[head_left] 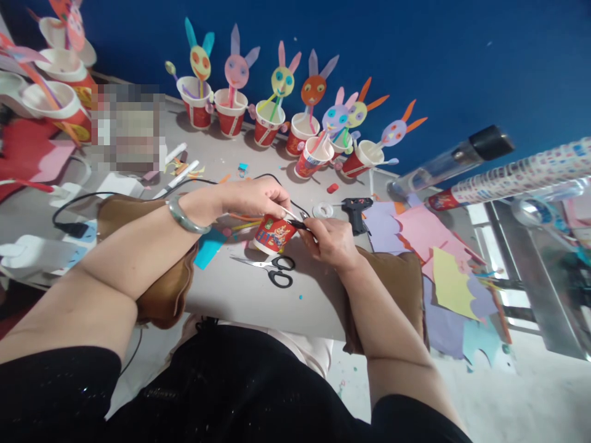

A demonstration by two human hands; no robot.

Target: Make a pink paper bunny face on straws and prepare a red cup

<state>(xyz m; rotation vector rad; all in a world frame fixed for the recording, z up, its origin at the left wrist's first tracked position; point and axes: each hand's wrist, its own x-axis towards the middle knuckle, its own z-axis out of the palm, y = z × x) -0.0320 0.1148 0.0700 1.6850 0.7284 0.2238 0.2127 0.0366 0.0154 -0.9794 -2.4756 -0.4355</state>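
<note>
A red printed paper cup (276, 234) is tilted above the grey table in front of me. My left hand (260, 195) is closed on the cup's far side, with its fingertips at the upper edge. My right hand (331, 241) grips a slim black tool with a metal tip (299, 224), which touches the cup's right edge. Fingers hide much of the tool, so its exact kind is unclear. Just below the cup lie black-handled scissors (272, 264), their blades pointing left.
Finished paper cups with rabbit faces (231, 114) line the blue wall. A black glue gun (356, 214) and tape roll (322, 210) lie right of centre. Brown cushions (388, 289) support both forearms. Coloured paper (443, 240) is at right; a power strip (50, 252) and cables are at left.
</note>
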